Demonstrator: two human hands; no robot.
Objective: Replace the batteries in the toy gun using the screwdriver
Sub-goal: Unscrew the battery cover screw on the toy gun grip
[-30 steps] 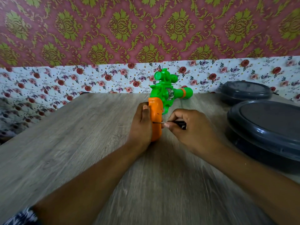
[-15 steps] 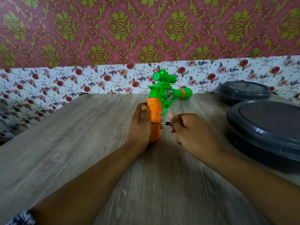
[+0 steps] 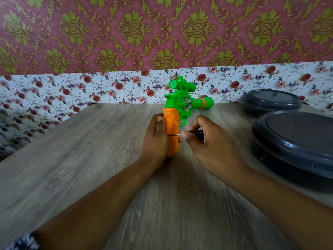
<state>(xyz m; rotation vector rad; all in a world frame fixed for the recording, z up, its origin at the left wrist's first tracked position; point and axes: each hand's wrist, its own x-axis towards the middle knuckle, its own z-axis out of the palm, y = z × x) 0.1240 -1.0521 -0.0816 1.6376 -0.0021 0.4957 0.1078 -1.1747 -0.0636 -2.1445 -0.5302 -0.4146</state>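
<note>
While left hand (image 3: 155, 139) grips toy gun (image 3: 173, 134), right hand (image 3: 207, 143) pinches screwdriver (image 3: 196, 132) w/ tip at grip.

Toy gun (image 3: 180, 109) at table (image 3: 90, 159) centre, left hand (image 3: 155, 139) on its left, right hand (image 3: 207, 147) with screwdriver (image 3: 191, 133) on its right, two lidded containers, near (image 3: 295, 139) and far (image 3: 272, 101), at right.

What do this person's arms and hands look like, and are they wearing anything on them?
Both forearms are bare, with no gloves, rings, watch or bracelets visible on the left hand or the right hand. Fingernails look short and unpainted. A patterned dark blue-and-white sleeve shows only at the left arm's upper end, at the frame's bottom corner.
</note>
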